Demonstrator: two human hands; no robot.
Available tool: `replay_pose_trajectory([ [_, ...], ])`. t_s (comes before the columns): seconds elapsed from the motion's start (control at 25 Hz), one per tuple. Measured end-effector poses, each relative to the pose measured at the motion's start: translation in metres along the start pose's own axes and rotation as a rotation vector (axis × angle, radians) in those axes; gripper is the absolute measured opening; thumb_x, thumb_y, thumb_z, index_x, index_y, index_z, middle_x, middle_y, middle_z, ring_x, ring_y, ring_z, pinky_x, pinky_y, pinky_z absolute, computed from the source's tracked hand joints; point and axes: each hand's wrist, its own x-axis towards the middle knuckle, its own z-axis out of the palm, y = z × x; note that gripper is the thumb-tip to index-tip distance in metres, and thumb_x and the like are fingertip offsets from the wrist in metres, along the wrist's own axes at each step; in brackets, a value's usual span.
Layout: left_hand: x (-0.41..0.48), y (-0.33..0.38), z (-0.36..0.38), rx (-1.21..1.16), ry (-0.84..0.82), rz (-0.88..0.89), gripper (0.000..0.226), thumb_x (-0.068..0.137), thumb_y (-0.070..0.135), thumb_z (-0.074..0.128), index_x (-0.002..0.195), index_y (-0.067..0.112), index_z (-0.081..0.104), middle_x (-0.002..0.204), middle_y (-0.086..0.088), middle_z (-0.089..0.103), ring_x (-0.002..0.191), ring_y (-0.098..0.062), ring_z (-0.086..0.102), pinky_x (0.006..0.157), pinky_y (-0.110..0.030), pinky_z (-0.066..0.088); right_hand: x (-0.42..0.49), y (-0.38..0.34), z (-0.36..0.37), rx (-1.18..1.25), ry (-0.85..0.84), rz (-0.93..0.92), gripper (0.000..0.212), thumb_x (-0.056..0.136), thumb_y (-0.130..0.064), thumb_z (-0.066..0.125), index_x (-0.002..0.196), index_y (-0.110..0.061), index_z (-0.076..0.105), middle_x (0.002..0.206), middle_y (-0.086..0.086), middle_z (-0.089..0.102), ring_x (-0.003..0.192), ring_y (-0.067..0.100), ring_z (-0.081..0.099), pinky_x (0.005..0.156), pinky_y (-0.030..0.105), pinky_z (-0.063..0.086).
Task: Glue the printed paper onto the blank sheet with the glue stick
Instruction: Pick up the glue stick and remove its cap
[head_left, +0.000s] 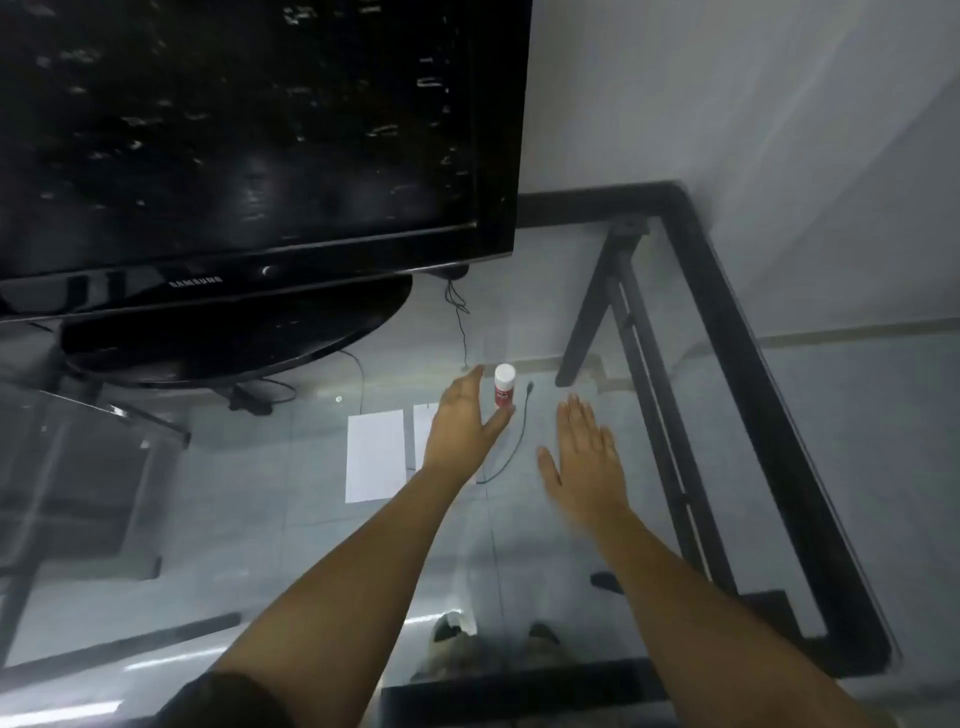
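Both hands, left hand (462, 421) and right hand (587, 457), are spread empty at frame centre; the upright glue stick (504, 385) could be toppled by a careless reach.

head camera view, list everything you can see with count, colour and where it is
glue stick: 1, white cap and red label, upright on the glass table behind the papers
paper sheets: 2, white, flat side by side at the table's middle; the right one is mostly hidden by the left arm
cable: 1, thin black, lying right of the glue stick
television: 1, black, screen off, on its stand at far left
glass table: 1, clear top with black frame
left hand: open, beside the glue stick, not gripping it
right hand: open, palm down over the table
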Motion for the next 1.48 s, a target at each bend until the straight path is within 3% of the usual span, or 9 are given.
replay_pose_trajectory([
  [0.16, 0.016, 0.009, 0.003, -0.062, 0.040, -0.016, 0.043, 0.082, 0.025, 0.069, 0.116, 0.008, 0.050, 0.116, -0.012, 0.058, 0.105, -0.024, 0.053, 0.081, -0.028, 0.041, -0.002, 0.000, 0.000, -0.046, 0.052, 0.008, 0.065, 0.094, -0.047, 0.019, 0.146, -0.013, -0.002, 0.157, 0.005, -0.003, 0.140, 0.014, -0.012, 0.112, 0.034, -0.007],
  [0.32, 0.010, 0.011, -0.005, -0.122, -0.031, -0.012, 0.024, 0.086, 0.019, 0.064, 0.096, 0.011, 0.043, 0.103, -0.011, 0.062, 0.085, -0.019, 0.054, 0.069, -0.027, 0.040, -0.001, -0.002, -0.009, 0.006, -0.021, 0.004, 0.064, 0.096, -0.044, 0.024, 0.146, -0.013, -0.001, 0.157, 0.005, -0.005, 0.142, 0.018, -0.009, 0.113, 0.034, -0.005],
  [0.48, -0.014, 0.019, -0.027, -0.221, -0.088, 0.021, 0.019, 0.089, 0.027, 0.058, 0.102, 0.018, 0.047, 0.089, 0.001, 0.056, 0.069, -0.008, 0.050, 0.058, -0.018, 0.040, 0.001, -0.006, -0.045, 0.400, -0.160, 0.101, 0.055, 0.095, -0.030, 0.045, 0.143, -0.012, 0.024, 0.154, 0.005, 0.020, 0.140, 0.021, 0.020, 0.111, 0.031, 0.019],
  [0.6, -0.029, 0.025, -0.043, -0.213, -0.047, 0.063, 0.025, 0.091, 0.029, 0.054, 0.112, 0.015, 0.053, 0.083, 0.006, 0.052, 0.065, -0.004, 0.047, 0.054, -0.011, 0.037, 0.005, -0.017, -0.087, 0.729, 0.016, 0.223, 0.025, 0.094, -0.029, 0.047, 0.113, -0.016, 0.058, 0.118, 0.007, 0.060, 0.103, 0.020, 0.057, 0.081, 0.022, 0.043],
  [0.72, -0.036, 0.029, -0.050, -0.177, -0.068, 0.102, 0.027, 0.094, 0.030, 0.048, 0.114, 0.013, 0.050, 0.077, 0.010, 0.049, 0.061, -0.006, 0.046, 0.050, -0.011, 0.036, 0.009, -0.033, -0.119, 0.830, 0.165, 0.256, 0.016, 0.091, -0.038, 0.050, 0.089, -0.027, 0.062, 0.094, -0.001, 0.066, 0.084, 0.015, 0.062, 0.070, 0.023, 0.045],
  [0.88, -0.040, 0.033, -0.050, -0.109, -0.124, 0.160, 0.029, 0.096, 0.036, 0.043, 0.114, 0.013, 0.046, 0.077, 0.006, 0.050, 0.060, -0.008, 0.046, 0.052, -0.021, 0.035, 0.006, -0.051, -0.130, 1.028, -0.031, 0.149, 0.017, 0.088, -0.046, 0.053, 0.096, -0.033, 0.060, 0.097, -0.008, 0.065, 0.083, 0.006, 0.064, 0.079, 0.022, 0.050],
  [1.0, -0.038, 0.032, -0.049, -0.104, -0.137, 0.174, 0.025, 0.095, 0.038, 0.044, 0.107, 0.016, 0.042, 0.074, 0.009, 0.048, 0.059, -0.009, 0.047, 0.051, -0.022, 0.034, 0.011, -0.050, -0.130, 0.983, 0.048, 0.122, 0.017, 0.086, -0.032, 0.062, 0.099, -0.021, 0.065, 0.094, -0.005, 0.066, 0.086, 0.007, 0.062, 0.080, 0.020, 0.048],
  [1.2, -0.035, 0.019, -0.046, -0.074, -0.127, 0.111, 0.019, 0.094, 0.039, 0.045, 0.099, 0.023, 0.037, 0.072, 0.012, 0.047, 0.056, -0.007, 0.047, 0.048, -0.017, 0.031, 0.033, -0.046, -0.122, 0.984, 0.058, 0.160, 0.006, 0.086, -0.026, 0.062, 0.092, -0.025, 0.064, 0.087, -0.015, 0.064, 0.082, 0.001, 0.059, 0.076, 0.018, 0.045],
  [1.48, -0.040, -0.010, -0.059, -0.124, -0.013, -0.033, 0.019, 0.093, 0.037, 0.047, 0.098, 0.021, 0.038, 0.074, 0.004, 0.053, 0.059, -0.009, 0.050, 0.049, -0.020, 0.033, 0.066, -0.047, -0.088, 0.531, 0.102, 0.001, 0.035, 0.083, -0.009, 0.066, 0.116, -0.005, 0.059, 0.110, 0.013, 0.061, 0.095, 0.024, 0.059, 0.085, 0.029, 0.047],
])
